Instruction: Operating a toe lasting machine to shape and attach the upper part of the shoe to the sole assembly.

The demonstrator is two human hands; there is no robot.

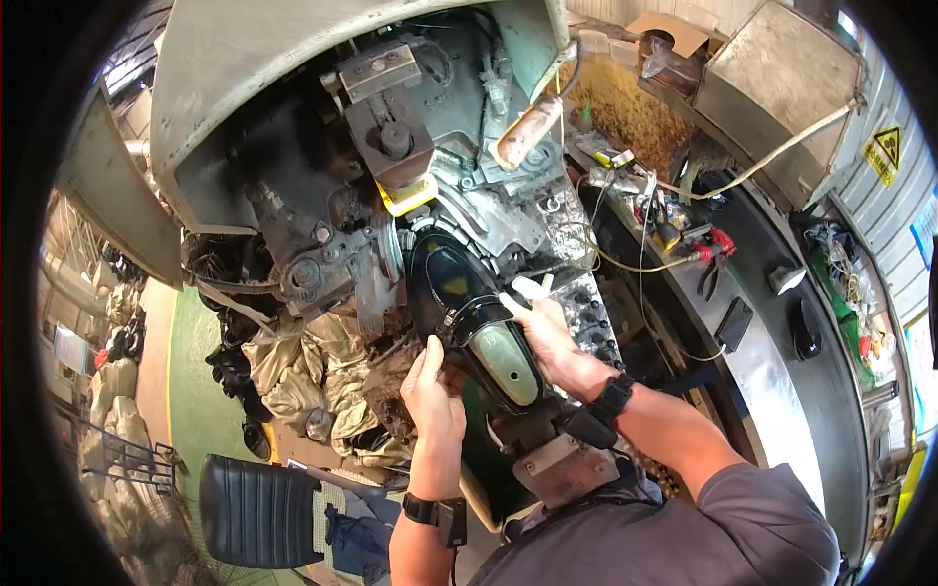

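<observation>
A black shoe upper [446,278] sits on a pale green shoe last [504,363] with a hole near its end. Its toe points away from me into the metal jaws [484,220] of a machine. My left hand [436,398] is at the left side of the shoe, fingertips and thumb against its edge. On the other side, my right hand [549,340] grips the shoe's collar with thumb and fingers. A small white piece [531,287] shows at my right fingertips; I cannot tell whether it is held. Above the toe hangs a dark press block [391,137] with a yellow part [408,196].
A lamp [529,132] hangs at the machine's upper right. On the right, a bench [772,391] carries red-handled pliers [716,252], a phone [734,323] and cables. A black chair [259,511] stands lower left, near cloth sacks [293,376]. A metal door panel [117,190] juts out left.
</observation>
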